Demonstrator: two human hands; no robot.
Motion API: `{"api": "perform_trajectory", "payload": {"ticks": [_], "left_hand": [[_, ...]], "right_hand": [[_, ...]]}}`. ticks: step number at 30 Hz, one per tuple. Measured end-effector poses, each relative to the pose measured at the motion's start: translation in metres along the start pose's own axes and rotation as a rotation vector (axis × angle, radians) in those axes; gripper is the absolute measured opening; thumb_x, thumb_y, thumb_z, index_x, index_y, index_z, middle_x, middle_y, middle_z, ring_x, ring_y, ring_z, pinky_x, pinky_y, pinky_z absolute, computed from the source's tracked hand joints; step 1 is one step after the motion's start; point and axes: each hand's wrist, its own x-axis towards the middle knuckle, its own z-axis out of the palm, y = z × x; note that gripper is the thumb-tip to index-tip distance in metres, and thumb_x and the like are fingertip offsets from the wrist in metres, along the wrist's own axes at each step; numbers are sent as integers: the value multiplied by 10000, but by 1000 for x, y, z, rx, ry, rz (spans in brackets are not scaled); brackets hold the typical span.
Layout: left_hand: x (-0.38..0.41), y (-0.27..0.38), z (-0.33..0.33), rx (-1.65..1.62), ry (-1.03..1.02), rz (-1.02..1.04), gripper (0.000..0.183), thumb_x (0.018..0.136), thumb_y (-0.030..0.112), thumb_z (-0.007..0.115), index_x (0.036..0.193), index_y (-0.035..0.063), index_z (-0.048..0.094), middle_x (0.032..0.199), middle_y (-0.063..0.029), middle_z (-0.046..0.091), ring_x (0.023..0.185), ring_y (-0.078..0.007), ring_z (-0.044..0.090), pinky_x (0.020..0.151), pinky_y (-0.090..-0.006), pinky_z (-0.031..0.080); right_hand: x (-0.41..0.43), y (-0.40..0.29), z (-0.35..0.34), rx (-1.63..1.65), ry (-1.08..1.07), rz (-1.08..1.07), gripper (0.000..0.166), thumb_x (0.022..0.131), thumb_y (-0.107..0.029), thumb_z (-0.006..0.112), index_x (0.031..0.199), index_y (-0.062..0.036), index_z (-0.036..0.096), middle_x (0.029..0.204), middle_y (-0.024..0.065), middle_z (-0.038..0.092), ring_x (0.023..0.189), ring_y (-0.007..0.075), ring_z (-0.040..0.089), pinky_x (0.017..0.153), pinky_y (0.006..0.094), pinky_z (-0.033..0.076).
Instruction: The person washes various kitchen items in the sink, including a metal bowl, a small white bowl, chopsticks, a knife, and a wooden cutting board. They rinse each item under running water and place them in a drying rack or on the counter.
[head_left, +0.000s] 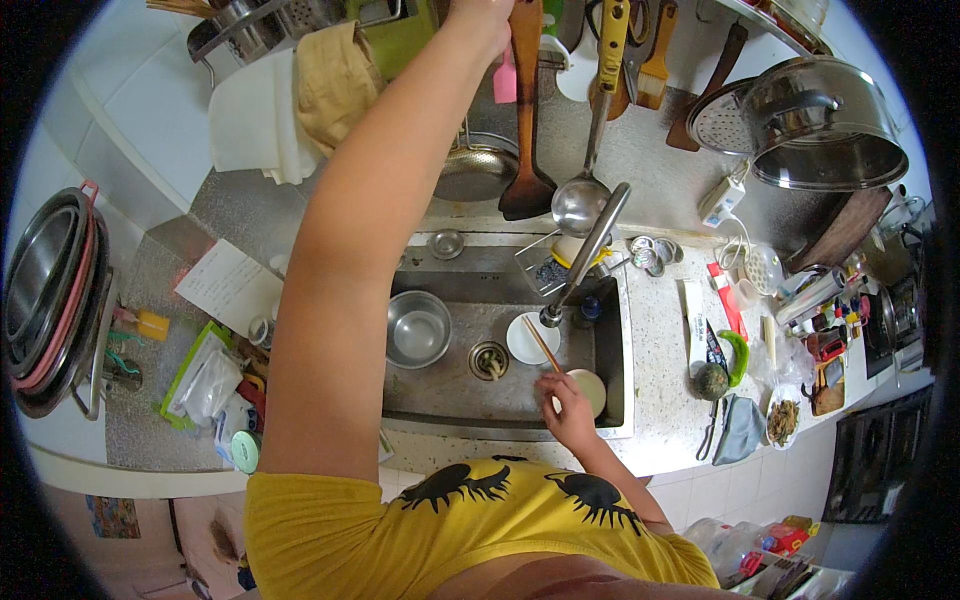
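My left arm stretches up across the view to the hanging utensils. My left hand (486, 21) is cut off at the top edge beside the handle of a wooden spatula (528, 112); its fingers cannot be seen. Low over the sink (457, 401), my right hand (568, 411) grips a pair of wooden chopsticks (541, 342), whose far ends cross a small white bowl (523, 346). A cream bowl (591, 388) lies partly behind that hand. To the left sits a metal basin (417, 330), with food scraps in the drain (489, 361).
A curved faucet (595, 244) arches over the sink's right side. A steel ladle (582, 202) and a strainer (476, 176) hang behind. On the right counter lie a green pepper (737, 358), a dark green squash (709, 382) and a grey cloth (739, 430). Stacked basins (49, 292) stand far left.
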Motion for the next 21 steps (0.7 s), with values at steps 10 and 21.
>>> {"api": "perform_trajectory", "payload": {"ticks": [10,21], "left_hand": [[-7,9,-2,11,31,-34,173,911,176,518,801,46,544,777,-82,609,670,-200,576,626,-331,477],[-69,9,1,475,147,607,173,888,146,524,1009,23,536,942,-59,552,821,-172,557,724,-292,453]], "right_hand": [[0,-1,1,-9,14,-20,240,759,8,584,991,-56,589,1022,120,585,837,285,610,689,346,510],[0,-4,4,29,-33,24,226,768,-2,572,985,-63,589,1018,118,591,807,298,614,662,353,512]]}}
